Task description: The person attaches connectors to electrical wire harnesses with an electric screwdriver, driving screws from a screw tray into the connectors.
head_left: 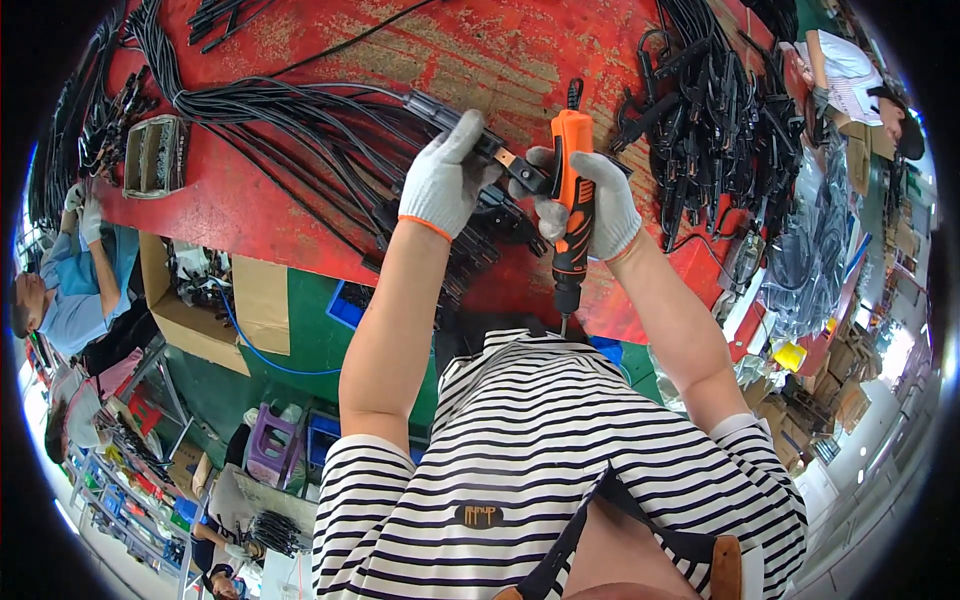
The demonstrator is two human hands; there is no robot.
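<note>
Both my hands wear white knit gloves over the red worktable (330, 40). My left hand (443, 185) is closed around a long black plastic part on a cable (428, 108), which has a small copper-coloured patch near its end. In my right hand (608, 205) is an orange and black electric screwdriver (574, 135), its bit pointing down toward my striped shirt. The thumb and fingertips of that hand also meet the end of the black part. Under my left hand lies a bundle of black cables (290, 110) with similar parts at their ends.
A heap of black cabled parts (715, 130) lies to the right, beside clear plastic bags (815, 260). On the left stand a small metal tray (178, 155) and, below the table edge, a cardboard box (262, 300). Other people (75, 285) work at the left and far right (850, 80). A purple stool (270, 445) stands lower left.
</note>
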